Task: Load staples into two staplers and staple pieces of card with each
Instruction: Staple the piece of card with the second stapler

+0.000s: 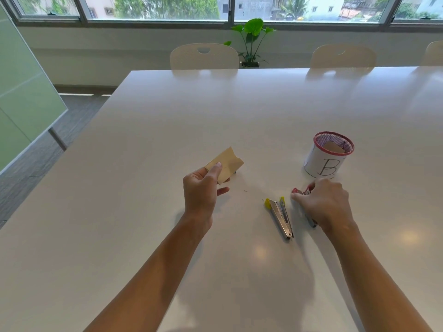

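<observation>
Here, two bare arms reach out over a white table. The yellow stapler lies closest, flat on the table between the two hands, and nothing touches it. Its shiny metal top is swung open, and its yellow tips point away from the person.

Just to the right of it, the right hand lies over the red stapler. The fingers are bent down around it and seem to grip it, though the hand hides most of it, so only the red front end and a grey back end peek out. That stapler rests on the table.

The left hand is a little further out and to the left. Its thumb and curled fingers pinch one end of a piece of tan card, and one finger sticks out below. The card is held up above the table, and its far end is bent (it looks a bit crumpled).

Past the right hand stands a white cup with a red mesh rim and a big letter B on its side. Another bit of brown card leans inside it.

Far away, across the table, are pale chairs and a green plant under the windows.
</observation>
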`<control>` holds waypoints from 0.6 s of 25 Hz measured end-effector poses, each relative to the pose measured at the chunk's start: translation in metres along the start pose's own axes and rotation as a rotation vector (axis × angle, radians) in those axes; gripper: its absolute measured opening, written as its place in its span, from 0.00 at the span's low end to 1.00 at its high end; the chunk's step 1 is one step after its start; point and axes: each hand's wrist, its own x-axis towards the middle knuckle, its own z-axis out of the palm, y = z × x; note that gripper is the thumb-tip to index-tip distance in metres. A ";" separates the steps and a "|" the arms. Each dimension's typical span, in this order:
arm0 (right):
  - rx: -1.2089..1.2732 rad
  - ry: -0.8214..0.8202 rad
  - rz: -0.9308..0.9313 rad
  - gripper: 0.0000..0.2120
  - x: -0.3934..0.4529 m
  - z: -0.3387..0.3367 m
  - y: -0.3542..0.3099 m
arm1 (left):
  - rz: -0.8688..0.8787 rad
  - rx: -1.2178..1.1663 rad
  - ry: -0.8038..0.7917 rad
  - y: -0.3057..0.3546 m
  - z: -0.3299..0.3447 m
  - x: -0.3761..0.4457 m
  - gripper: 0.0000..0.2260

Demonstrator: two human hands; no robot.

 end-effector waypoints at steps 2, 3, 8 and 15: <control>-0.017 -0.030 -0.004 0.16 0.000 0.001 0.000 | -0.001 -0.014 -0.003 0.001 -0.001 0.000 0.05; -0.027 -0.051 -0.001 0.17 0.001 0.001 0.000 | 0.001 -0.018 -0.004 0.001 -0.001 0.000 0.06; 0.028 0.077 -0.117 0.25 0.004 0.002 -0.006 | -0.037 0.010 -0.024 0.000 -0.005 0.003 0.06; 0.280 0.055 -0.876 0.25 -0.006 0.006 -0.047 | -0.139 0.017 -0.150 -0.001 -0.005 0.002 0.07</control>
